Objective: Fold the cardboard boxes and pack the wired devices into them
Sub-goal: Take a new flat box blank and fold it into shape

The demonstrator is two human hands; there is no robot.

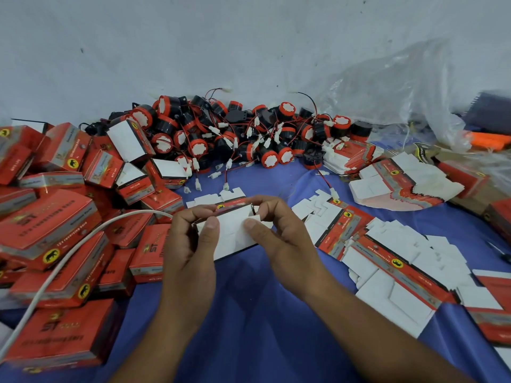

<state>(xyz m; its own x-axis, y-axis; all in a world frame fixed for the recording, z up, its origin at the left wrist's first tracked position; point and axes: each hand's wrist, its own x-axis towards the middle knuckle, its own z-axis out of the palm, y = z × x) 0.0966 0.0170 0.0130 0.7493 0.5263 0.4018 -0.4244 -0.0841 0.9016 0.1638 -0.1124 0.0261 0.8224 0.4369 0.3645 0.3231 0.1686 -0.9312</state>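
Between both hands is a small red-and-white cardboard box (233, 233), white inner flaps facing me. My left hand (190, 239) grips its left side with the thumb on the white flap. My right hand (272, 228) holds its right side, thumb pressing the flap and fingers curled over the top edge. A heap of black-and-red round wired devices (235, 134) with white connectors lies behind, against the wall. Flat unfolded boxes (387, 261) are spread at the right.
Folded red boxes (55, 217) are piled at the left on the blue cloth (249, 313). A white cable (69, 261) crosses them. More flat box stacks (398, 181) and a clear plastic bag (401, 87) sit at the back right.
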